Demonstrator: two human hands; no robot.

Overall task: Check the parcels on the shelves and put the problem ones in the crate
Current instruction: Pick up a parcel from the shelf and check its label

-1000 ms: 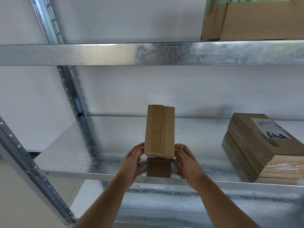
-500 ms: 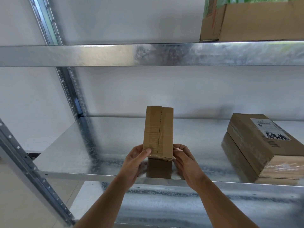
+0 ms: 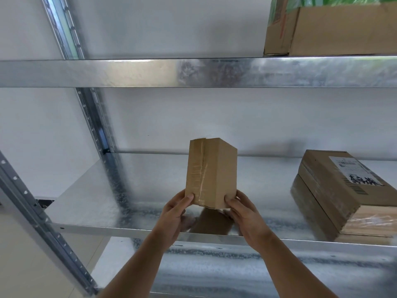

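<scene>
Hands both on one small taped parcel (image 3: 211,173): left hand (image 3: 175,214) and right hand (image 3: 245,214) pinch its lower corners, fingers curled round the cardboard, holding it upright just above the middle shelf (image 3: 90,194) near the front edge. Open shelf room lies to its left up to the upright post (image 3: 103,145); well apart on the right lies one labelled parcel (image 3: 335,190). Third carton (image 3: 335,29) sits on the upper shelf (image 3: 129,72), top right.

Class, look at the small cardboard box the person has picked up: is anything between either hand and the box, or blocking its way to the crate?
Nothing between them: the left hand and right hand already grip the small box directly. No crate is in view, so its path cannot be judged.
</scene>
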